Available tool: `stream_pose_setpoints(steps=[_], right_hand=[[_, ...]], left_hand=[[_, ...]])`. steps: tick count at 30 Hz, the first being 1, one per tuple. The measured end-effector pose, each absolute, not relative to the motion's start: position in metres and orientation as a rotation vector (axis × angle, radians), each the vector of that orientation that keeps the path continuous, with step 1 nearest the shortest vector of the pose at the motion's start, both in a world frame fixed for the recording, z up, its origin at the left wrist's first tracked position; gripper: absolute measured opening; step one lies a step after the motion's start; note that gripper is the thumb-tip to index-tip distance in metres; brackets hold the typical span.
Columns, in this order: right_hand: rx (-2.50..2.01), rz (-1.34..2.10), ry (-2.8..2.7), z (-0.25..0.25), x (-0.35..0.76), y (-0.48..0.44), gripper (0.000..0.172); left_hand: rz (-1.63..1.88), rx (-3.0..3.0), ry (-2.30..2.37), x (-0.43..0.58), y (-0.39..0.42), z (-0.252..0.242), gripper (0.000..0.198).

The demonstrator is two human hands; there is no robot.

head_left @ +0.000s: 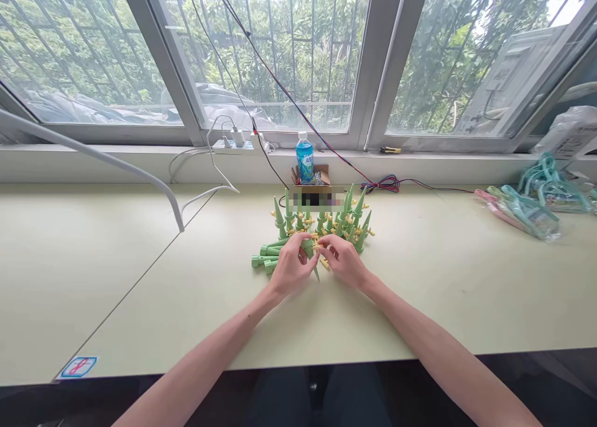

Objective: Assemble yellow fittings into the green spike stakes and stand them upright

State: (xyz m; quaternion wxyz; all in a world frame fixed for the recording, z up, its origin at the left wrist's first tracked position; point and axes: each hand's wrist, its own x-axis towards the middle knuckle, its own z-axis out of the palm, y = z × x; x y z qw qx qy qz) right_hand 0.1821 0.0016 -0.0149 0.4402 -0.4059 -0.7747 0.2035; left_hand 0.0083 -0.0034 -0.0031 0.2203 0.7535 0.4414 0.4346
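Observation:
My left hand (pixel 295 260) is closed on a green spike (pixel 310 250), whose pointed end slants down toward me. Close on its right, my right hand (pixel 343 259) pinches a small yellow piece (pixel 318 247) against the spike's upper part. Behind both hands stand several green spikes (pixel 359 211) with their points up, many with yellow pieces sticking out sideways. More green spikes (pixel 267 261) lie flat to the left of my left hand. A loose yellow piece (pixel 325 263) rests on the table between my hands.
A blue bottle (pixel 305 160) stands in a small cardboard box (pixel 321 188) behind the spikes. Coiled wires (pixel 387 183) lie to its right. Plastic-wrapped items (pixel 536 212) are at the far right of the table (pixel 443 290). A white curved tube (pixel 140 166) crosses the left side.

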Motion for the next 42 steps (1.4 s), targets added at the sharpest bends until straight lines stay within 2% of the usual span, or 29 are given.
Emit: stream_pose_setpoints(steps=[14, 26, 42], right_hand=[[-0.972, 0.505, -1.924, -0.0162, 0.1818, 0.0023, 0.017], [-1.046, 0.533, -1.915, -0.0159, 0.1822, 0.0018, 0.025], [-1.099, 0.518, -1.924, -0.0207, 0.1839, 0.0046, 0.052]], left_hand=[[1.197, 2.11, 1.232, 0.0083, -0.0038, -0.0044, 0.029], [1.173, 2.108, 1.214, 0.0088, -0.0043, -0.004, 0.029], [1.158, 2.156, 1.154, 0.0098, -0.007, -0.0041, 0.027]])
